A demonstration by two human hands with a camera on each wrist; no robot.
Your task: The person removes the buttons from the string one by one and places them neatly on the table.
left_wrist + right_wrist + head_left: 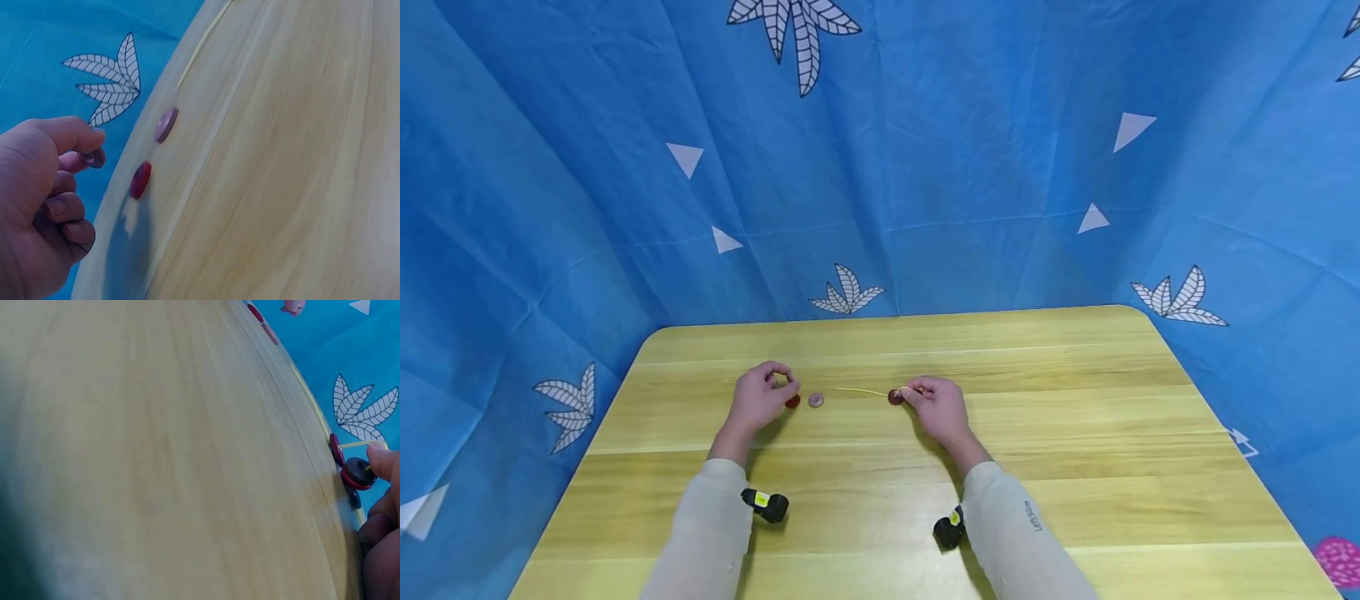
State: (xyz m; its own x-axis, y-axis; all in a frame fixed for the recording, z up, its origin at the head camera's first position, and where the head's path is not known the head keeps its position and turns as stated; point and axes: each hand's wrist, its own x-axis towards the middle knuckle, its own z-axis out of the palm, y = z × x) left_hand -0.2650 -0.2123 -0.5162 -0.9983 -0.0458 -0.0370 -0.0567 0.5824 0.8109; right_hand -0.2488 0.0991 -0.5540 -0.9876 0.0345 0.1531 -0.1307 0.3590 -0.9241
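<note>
My left hand pinches a brownish button between thumb and index finger, above the table. Just below it on the wood lie a red button and a mauve button. To the right, my right hand pinches a yellow string near its end. A dark red button sits on that string. Close to the right fingers, a black button and a few other buttons cluster, partly hidden by the hand. The string's other part stretches left along the tabletop.
The wooden table has rounded far corners and meets a blue curtain printed with white leaves and triangles. A black wrist camera is on the left sleeve, another wrist camera on the right.
</note>
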